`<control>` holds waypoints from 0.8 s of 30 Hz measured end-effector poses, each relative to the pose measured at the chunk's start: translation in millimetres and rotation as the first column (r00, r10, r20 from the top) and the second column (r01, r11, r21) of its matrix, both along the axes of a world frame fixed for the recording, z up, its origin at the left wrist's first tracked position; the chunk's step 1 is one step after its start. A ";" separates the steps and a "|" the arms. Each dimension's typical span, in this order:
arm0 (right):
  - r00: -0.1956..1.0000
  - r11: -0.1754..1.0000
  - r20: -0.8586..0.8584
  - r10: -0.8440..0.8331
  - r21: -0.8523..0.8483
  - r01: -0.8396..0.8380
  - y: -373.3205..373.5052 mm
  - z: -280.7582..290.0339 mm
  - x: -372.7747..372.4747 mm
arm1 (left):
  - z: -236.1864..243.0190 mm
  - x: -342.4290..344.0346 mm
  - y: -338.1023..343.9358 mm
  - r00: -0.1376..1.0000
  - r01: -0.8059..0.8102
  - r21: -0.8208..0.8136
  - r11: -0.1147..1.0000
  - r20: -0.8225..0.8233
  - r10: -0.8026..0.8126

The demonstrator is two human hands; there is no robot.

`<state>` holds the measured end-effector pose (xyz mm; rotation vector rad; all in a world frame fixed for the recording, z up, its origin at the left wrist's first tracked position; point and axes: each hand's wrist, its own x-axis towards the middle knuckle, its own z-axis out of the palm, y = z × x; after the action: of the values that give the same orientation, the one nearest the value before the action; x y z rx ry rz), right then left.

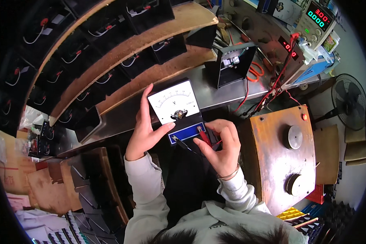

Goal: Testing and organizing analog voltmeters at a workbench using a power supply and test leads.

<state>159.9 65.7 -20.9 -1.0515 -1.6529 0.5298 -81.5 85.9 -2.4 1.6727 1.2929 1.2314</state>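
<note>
My left hand [144,124] grips an analog panel voltmeter [168,99] along its left side, the thumb lying across its lower front. The meter has a white scale face, a black housing and a blue terminal strip [187,133] below. A black alligator clip [181,142] sits at the left terminal of that strip. At the right terminal is a red alligator clip [204,137]; my right hand [223,146] is curled around it, thumb on one side and forefinger on the other. The fingertip contact on the red clip is partly hidden.
Wooden shelves [150,38] with several black meter housings stand at the far left. A black housing [236,65] and orange-handled scissors [255,72] lie on the metal bench. To the right are a power supply [314,25], a metal box with two knobs [278,162] and a fan [347,101].
</note>
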 end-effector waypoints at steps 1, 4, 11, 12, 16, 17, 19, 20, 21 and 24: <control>1.000 1.000 0.009 0.010 0.003 -0.010 2.5 2.7 -4.5 | 0.9 0.1 -0.2 0.999 -0.016 0.012 1.000 -0.030 0.016; 0.987 0.999 0.160 -0.004 0.049 -0.004 7.9 10.1 -21.1 | 10.1 8.0 -1.9 0.985 -0.054 0.065 0.996 -0.160 0.064; 0.998 0.997 0.056 -0.027 -0.066 0.030 -30.2 -16.8 10.6 | 20.7 91.3 -67.6 0.872 -0.110 0.208 0.972 -0.448 0.195; 0.992 0.994 0.106 -0.066 -0.083 0.075 -45.5 -25.1 38.6 | 13.6 104.6 -76.9 0.903 -0.007 0.167 0.986 -0.422 0.078; 0.747 0.817 0.438 -0.500 -0.049 0.575 -106.4 -40.7 181.7 | -16.0 141.1 -97.5 0.929 0.314 -0.129 0.941 -0.160 -0.332; 0.673 0.714 0.408 -0.617 -0.069 0.697 -121.8 -40.3 212.0 | -20.3 143.3 -96.7 0.909 0.338 -0.201 0.920 -0.182 -0.374; 0.226 0.352 0.612 -0.758 0.092 0.931 -140.8 -43.5 266.1 | -23.2 146.1 -91.5 0.869 0.388 -0.207 0.898 -0.243 -0.432; 0.159 0.182 0.642 -0.750 -0.031 0.983 -152.3 -43.7 285.5 | -21.9 147.0 -87.0 0.845 0.409 -0.218 0.886 -0.277 -0.458; 0.158 0.159 0.614 -0.774 -0.053 0.986 -157.5 -45.8 301.1 | -19.3 147.9 -82.5 0.829 0.430 -0.194 0.882 -0.300 -0.471; 0.084 0.064 0.629 -0.773 -0.055 0.996 -162.7 -57.8 316.2 | -9.8 153.0 -71.0 0.793 0.469 -0.165 0.868 -0.353 -0.496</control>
<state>476.1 -97.0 -78.8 -2.5347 -0.7200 -0.3046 71.5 14.9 -12.2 2.0956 0.9998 0.5602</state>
